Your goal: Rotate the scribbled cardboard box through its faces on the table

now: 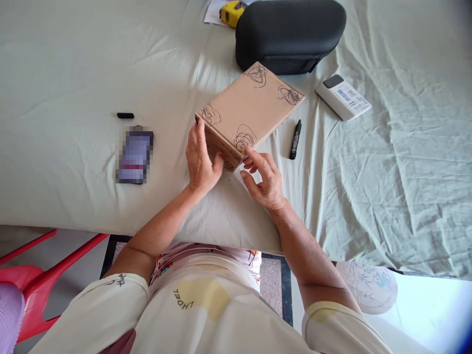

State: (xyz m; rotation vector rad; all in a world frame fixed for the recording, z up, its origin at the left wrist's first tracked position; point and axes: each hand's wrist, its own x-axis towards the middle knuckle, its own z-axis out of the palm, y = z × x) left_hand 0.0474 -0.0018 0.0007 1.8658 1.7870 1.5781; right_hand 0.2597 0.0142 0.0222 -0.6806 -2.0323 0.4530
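Plainly, the cardboard box (254, 108) is the centre of things: it sits on the cloth-covered worktop (70, 73) in front of the person, turned at a slant. Dark looping scribbles near each top corner, more on the near face. Whether the near end is lifted: cannot tell.

Left hand (201, 157): grip closed on the box's near-left corner, fingers along the side, thumb against the near face. Likely done to steady it and hold that face towards the wearer.

Right hand (267, 179): grip loose and open at the near-right corner. Forefinger at the top edge, thumb off the cardboard; reads as a light guiding touch, no load taken.

Just right of the box, a black marker (295, 140), apparently laid within easy reach of the right hand. A small black cap (125, 116) lies well apart, left, just above a phone (135, 156) with blurred screen; both seem set aside to leave room for the box.

Beyond: black case (291, 34) close behind the far corner, white device (344, 98) to its right, yellow object (231, 14) on paper (213, 14) at the far edge.
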